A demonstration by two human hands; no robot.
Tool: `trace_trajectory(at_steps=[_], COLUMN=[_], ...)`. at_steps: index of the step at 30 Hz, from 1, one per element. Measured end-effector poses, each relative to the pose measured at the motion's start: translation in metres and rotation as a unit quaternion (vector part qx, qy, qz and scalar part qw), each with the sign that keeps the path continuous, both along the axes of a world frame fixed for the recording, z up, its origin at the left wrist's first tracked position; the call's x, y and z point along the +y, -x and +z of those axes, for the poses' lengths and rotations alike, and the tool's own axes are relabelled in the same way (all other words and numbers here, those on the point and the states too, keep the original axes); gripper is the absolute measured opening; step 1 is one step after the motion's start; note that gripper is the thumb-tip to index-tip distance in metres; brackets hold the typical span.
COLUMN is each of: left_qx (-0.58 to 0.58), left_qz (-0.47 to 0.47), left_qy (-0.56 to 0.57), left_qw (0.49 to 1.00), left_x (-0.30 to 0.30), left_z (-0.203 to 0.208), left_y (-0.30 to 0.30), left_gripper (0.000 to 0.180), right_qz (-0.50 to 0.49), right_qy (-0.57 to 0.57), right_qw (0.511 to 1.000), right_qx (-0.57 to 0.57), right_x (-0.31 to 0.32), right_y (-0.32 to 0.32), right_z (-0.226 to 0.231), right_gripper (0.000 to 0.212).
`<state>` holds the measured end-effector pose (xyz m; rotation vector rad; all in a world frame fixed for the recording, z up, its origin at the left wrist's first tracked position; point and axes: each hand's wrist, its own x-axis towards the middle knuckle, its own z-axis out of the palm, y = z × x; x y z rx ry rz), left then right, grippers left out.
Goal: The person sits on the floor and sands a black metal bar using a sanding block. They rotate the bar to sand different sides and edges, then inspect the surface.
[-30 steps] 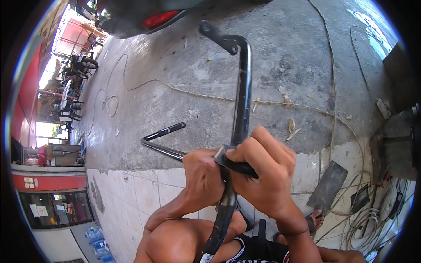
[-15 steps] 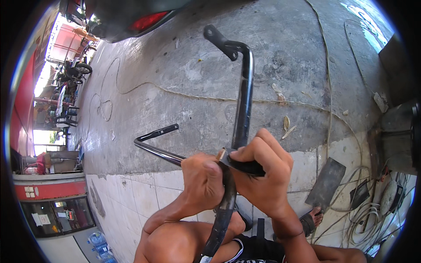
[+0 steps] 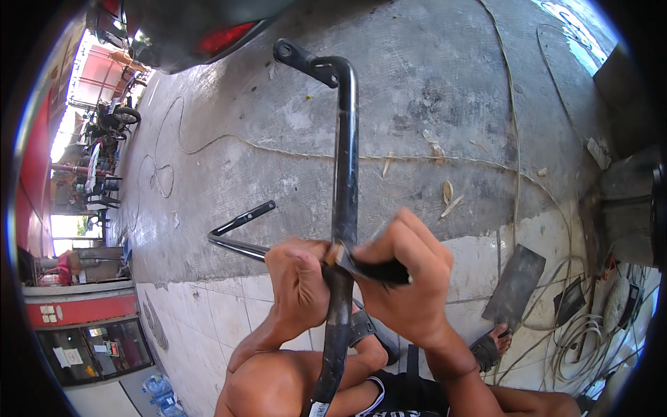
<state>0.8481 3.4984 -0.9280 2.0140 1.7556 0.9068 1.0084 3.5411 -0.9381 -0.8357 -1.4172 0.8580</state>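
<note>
A long black bent metal tube frame (image 3: 344, 174) stands upright in front of me, its top end bending left into a bracket. My left hand (image 3: 297, 281) grips the tube at mid height. My right hand (image 3: 406, 278) is closed on a small dark-handled blade (image 3: 368, 267), whose tip rests against the tube beside my left hand. A second arm of the frame (image 3: 240, 226) sticks out to the left just above the ground. My bare knees are at the lower edge.
The ground is grey concrete with a thin cord (image 3: 243, 142) trailing across it, and pale tiles nearer me. A dark flat plate (image 3: 515, 285) lies at right beside coiled cables (image 3: 583, 340). A vehicle's rear (image 3: 208, 28) is at the top left. Sandalled feet are below.
The view has shifted slightly. My right hand has moved the blade a little along the tube while my left hand keeps its grip.
</note>
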Motion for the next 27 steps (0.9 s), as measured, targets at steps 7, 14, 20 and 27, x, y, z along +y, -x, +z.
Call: trace_trajectory(at_steps=[7, 14, 20, 27], left_qx=[-0.085, -0.127, -0.032, -0.086], left_qz=[0.033, 0.071, 0.068, 0.083], left_qy=[0.031, 0.085, 0.008, 0.011], left_qw=[0.995, 0.986, 0.997, 0.993], left_x=[-0.003, -0.01, -0.006, -0.015], left_z=[0.0, 0.004, 0.005, 0.0], left_y=[0.0, 0.006, 0.003, 0.017], left_gripper=[0.083, 0.084, 0.082, 0.084], right_qz=[0.005, -0.006, -0.003, 0.01], right_qy=[0.007, -0.019, -0.012, -0.024], right_qw=[1.0, 1.0, 1.0, 1.0], right_qx=[0.012, 0.019, -0.001, 0.007], right_x=[0.002, 0.01, -0.001, -0.011], right_y=[0.008, 0.021, 0.015, 0.016], right_z=[0.007, 0.012, 0.008, 0.008], right_gripper=[0.027, 0.027, 0.026, 0.025])
